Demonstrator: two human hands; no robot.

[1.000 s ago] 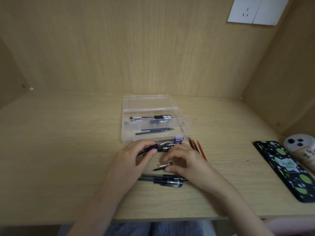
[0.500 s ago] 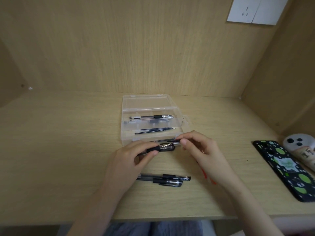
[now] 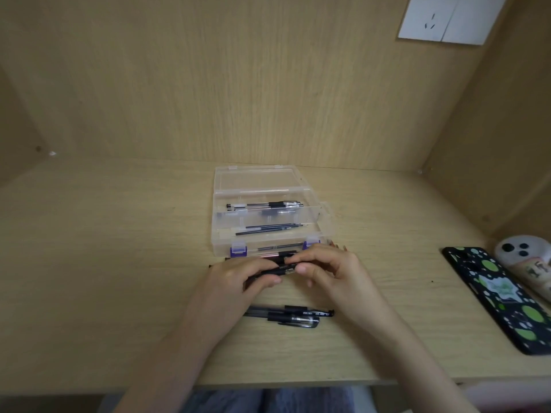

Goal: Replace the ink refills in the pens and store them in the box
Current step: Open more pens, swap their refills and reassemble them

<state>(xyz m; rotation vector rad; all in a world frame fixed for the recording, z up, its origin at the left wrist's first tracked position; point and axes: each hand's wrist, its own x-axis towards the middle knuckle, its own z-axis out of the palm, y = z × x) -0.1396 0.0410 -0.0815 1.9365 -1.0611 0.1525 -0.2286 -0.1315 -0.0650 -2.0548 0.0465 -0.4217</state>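
Reassembly, I judge: just in front of the clear plastic box with purple latches (image 3: 256, 192), my left hand (image 3: 238, 277) grips the slim black gel pen (image 3: 283, 268) while my right hand (image 3: 331, 272) pinches its tip end. Next, screw it snug, then lay it inside the box.

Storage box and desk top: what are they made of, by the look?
Storage box: clear glossy plastic, probably rigid; the pens inside show through its walls. Latches: purple plastic. Desk top: matte pale wood grain, likely laminate over board; solid wood can't be ruled out.
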